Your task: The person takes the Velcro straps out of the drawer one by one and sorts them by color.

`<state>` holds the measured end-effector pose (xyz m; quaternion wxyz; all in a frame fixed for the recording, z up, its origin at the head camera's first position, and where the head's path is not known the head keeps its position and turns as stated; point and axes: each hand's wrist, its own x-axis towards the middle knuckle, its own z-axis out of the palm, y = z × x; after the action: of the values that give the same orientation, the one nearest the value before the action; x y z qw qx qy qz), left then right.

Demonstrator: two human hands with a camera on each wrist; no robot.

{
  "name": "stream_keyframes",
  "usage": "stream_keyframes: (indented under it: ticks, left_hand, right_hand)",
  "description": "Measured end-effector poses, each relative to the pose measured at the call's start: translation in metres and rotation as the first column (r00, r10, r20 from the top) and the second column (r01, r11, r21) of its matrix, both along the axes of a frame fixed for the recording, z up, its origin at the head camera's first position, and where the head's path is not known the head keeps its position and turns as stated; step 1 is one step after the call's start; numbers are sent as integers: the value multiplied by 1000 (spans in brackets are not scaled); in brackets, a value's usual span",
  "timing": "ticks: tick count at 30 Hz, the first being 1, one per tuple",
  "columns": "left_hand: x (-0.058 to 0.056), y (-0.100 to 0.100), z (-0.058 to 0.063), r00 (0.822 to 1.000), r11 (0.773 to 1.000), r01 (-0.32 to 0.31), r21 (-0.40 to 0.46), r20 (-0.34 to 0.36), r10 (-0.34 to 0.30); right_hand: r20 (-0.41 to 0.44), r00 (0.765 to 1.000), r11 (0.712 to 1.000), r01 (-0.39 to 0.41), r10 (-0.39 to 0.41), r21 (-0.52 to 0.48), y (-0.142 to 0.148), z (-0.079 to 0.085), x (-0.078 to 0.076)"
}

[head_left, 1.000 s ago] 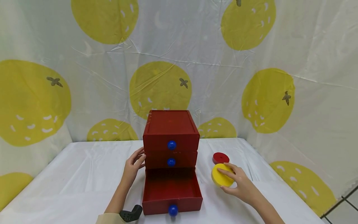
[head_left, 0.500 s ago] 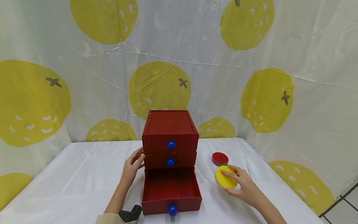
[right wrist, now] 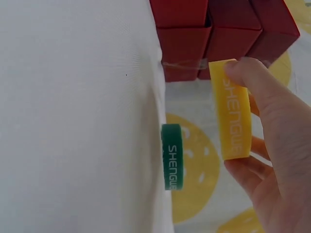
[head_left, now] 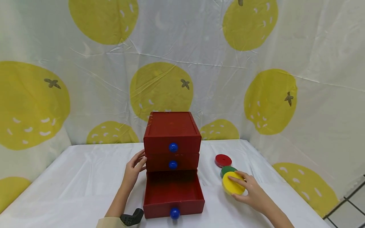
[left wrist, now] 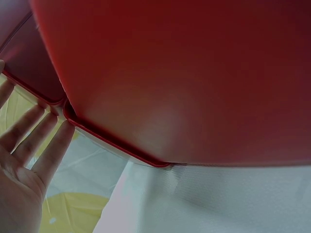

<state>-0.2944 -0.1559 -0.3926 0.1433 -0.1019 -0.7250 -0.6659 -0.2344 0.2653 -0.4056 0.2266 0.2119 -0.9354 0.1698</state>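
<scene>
My right hand [head_left: 253, 193] pinches a yellow tape roll [head_left: 232, 183] between thumb and fingers, held above the cloth. White lettering runs along its rim in the right wrist view. Just behind it a green tape roll [right wrist: 172, 155] lies flat on the table, partly covered by the yellow one in the head view. Farther back lies a red tape roll [head_left: 223, 160]. My left hand [head_left: 134, 167] rests its extended fingertips against the left side of a dark red drawer cabinet [left wrist: 184, 87]. The cabinet's bottom drawer [head_left: 174, 207] is pulled out, and nothing shows inside.
Two upper drawers with blue knobs [head_left: 173, 147] are closed. White cloth covers the table [head_left: 71, 180]. Behind and to the right hangs a curtain [head_left: 222, 88] printed with yellow fruit.
My right hand has moved the yellow tape roll rightward and toward me, uncovering the green roll beneath or behind it. The left hand stays against the cabinet.
</scene>
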Motion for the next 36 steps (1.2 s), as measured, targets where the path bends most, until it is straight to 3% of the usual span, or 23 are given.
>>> stream_keyframes:
  ticks: [5,13,23,29,36]
  left_hand:
    - [-1,-1,-1,1000,1000,-1,-1,1,1]
    - [-3,-2,-4,1000,1000,-15,16,-21,16]
    - [-3,-2,-4,999,1000,-21,3,-28,21]
    - [-3,-1,-4,1000,1000,-18,6,-18,18]
    - [-4,0,-3,1000,1000,-8,17,-5,8]
  right_hand:
    - [9,1000,1000,6,-6,-5,4,-3,2]
    - [123,992,999,21,-16,-44,8,-5,4]
    - [118,993,1000,1,0,-11,15,-11,5]
    - [197,980,1000,5,-9,20,18,-14,4]
    - [200,980,1000,-1,2,-5,22,-19,0]
